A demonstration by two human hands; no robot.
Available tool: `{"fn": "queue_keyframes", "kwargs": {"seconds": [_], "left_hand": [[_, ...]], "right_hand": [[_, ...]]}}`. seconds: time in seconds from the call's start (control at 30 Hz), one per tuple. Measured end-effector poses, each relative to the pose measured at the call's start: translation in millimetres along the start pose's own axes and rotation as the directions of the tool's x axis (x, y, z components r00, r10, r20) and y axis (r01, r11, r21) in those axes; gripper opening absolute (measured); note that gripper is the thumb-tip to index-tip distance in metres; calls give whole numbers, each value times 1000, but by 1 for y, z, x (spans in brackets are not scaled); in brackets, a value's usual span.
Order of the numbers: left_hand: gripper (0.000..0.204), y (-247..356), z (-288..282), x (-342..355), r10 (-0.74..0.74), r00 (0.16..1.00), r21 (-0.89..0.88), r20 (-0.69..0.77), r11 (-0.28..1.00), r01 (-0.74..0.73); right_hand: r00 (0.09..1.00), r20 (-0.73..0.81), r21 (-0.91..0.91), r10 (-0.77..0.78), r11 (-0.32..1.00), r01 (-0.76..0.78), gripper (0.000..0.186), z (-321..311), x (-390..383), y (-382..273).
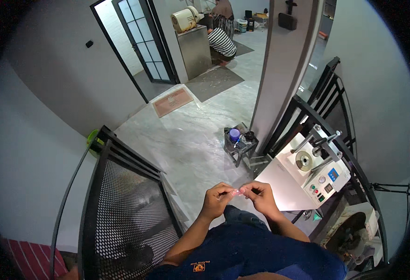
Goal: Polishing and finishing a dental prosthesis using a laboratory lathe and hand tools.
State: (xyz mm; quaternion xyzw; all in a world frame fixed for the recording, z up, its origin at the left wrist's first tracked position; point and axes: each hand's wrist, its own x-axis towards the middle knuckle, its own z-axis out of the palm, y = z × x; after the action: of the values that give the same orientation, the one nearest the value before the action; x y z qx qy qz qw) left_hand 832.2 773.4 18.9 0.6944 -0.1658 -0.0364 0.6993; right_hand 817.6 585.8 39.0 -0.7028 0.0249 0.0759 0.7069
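Observation:
My left hand (216, 201) and my right hand (258, 197) meet at waist height near the bottom middle of the head view. Fingers of both are closed in a pinch on a small pinkish item (237, 192), too small to identify. Just right of my right hand stands a white machine (279, 182) with a round metal plate, posts on top and a control panel with coloured buttons.
Black railings with perforated mesh (125, 219) flank me. A small stand (240, 149) with a purple tub sits by a pillar (279, 56). Farther back are mats (214, 84), a glass-paned door (144, 42), a cream machine (183, 21) on a cabinet, and people (221, 42).

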Motion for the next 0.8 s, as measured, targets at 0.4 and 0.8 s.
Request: {"fn": "queue_keyframes", "kwargs": {"seconds": [0.4,0.8], "left_hand": [[4,32,-94,109,203,900,421,-386,907,-24],[8,38,-128,132,401,762,617,-508,787,-3]], "right_hand": [[917,396,89,-45,996,10,14,63,188,-56],[805,588,223,82,940,-258,15,105,253,-76]]}}
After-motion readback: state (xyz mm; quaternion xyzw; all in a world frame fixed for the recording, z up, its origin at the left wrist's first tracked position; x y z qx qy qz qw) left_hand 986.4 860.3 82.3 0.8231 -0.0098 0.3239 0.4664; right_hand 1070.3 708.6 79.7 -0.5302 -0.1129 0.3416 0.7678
